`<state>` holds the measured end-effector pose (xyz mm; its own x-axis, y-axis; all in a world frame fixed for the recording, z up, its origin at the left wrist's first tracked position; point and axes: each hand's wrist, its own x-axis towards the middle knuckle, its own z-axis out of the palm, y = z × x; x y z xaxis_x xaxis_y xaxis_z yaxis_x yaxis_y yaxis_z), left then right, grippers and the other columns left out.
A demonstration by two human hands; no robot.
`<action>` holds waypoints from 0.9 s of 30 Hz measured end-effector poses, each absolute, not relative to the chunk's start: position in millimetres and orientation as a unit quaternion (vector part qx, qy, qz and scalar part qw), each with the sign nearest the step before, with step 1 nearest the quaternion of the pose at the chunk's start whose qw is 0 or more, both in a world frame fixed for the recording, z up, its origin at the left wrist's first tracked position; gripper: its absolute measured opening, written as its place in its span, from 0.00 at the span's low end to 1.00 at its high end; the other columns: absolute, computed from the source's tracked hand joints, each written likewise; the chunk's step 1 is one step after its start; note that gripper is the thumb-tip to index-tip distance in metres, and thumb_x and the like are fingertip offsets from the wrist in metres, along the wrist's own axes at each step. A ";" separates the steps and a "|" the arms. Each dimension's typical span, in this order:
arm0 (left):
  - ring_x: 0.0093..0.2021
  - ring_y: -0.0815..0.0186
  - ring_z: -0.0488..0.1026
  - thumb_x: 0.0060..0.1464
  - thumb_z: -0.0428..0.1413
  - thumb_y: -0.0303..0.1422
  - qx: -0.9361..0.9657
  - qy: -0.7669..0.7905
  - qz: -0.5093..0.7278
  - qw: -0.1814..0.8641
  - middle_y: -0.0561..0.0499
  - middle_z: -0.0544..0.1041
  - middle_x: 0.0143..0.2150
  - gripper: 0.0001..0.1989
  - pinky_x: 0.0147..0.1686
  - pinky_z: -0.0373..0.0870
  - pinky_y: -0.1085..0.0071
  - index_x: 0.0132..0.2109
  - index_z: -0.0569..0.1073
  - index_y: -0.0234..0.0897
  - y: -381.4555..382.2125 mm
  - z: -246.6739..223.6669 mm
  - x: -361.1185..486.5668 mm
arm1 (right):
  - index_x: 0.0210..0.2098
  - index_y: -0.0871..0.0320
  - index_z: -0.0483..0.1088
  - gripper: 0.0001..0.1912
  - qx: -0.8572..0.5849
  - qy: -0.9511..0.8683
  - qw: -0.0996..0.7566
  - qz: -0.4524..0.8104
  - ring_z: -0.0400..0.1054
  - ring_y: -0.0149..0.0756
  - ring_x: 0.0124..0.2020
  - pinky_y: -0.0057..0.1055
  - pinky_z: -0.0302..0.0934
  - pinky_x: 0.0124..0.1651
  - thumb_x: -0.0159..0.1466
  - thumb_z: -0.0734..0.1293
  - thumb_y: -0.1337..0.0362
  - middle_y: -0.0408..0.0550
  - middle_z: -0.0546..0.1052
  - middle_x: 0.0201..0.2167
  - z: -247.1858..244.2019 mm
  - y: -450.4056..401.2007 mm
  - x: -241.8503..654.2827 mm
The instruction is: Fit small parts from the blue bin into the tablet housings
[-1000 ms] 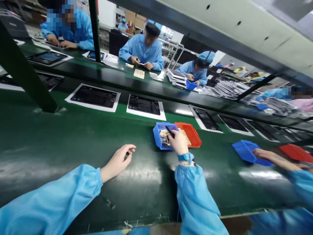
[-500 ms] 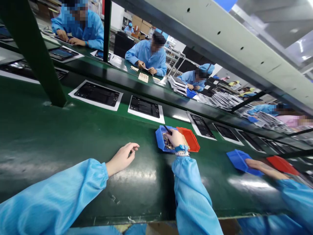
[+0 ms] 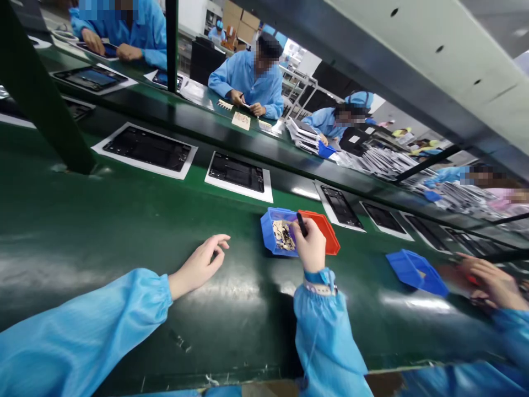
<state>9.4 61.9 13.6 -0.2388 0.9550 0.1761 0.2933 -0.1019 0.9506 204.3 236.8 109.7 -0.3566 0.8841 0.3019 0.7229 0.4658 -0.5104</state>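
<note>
Green conveyor belt (image 3: 124, 231) fills the bench before me, with a dark green post (image 3: 39, 94) at far left and black tablet panels (image 3: 146, 149) lying on white sheets (image 3: 99, 148) along its far side. Across the line, a co-worker (image 3: 248, 77) bends over small cards (image 3: 241, 121) beside a second belt (image 3: 165, 113). My left hand (image 3: 198, 264) rests on the belt, empty and loosely curled, its fingers relaxed and well apart from anything else. Further right, my right hand (image 3: 309, 245) is closed on a slim black tool (image 3: 302, 224), pinched between thumb and fingers, with its lower end hidden in my grip. That hand has drawn back from above the blue bin (image 3: 270, 234) to the bin's near edge, and the tool now stands more upright, leaving the tan flat parts (image 3: 284, 234) heaped in the bin uncovered. Those parts lie inside the blue bin, which touches a red bin (image 3: 326, 234) just to its right; my hand hides part of the red bin's inside. Beyond them sits another blue bin (image 3: 415, 273), and at the right edge a neighbour's hand (image 3: 491, 284), separate from mine, works over something too small to make out.
</note>
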 end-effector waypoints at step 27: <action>0.34 0.67 0.73 0.53 0.57 0.30 0.522 0.537 0.584 0.312 0.50 0.76 0.32 0.04 0.36 0.69 0.73 0.32 0.76 0.36 80.0 24.4 31.3 | 0.33 0.57 0.74 0.06 -0.358 -0.803 0.313 0.359 0.64 0.28 0.21 0.27 0.61 0.26 0.60 0.65 0.63 0.46 0.78 0.29 52.1 139.7 180.3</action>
<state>31.3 80.0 24.4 -0.2602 0.9256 0.2750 0.1964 -0.2281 0.9536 180.3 139.7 52.1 -0.5471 0.8003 0.2453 0.3511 0.4854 -0.8007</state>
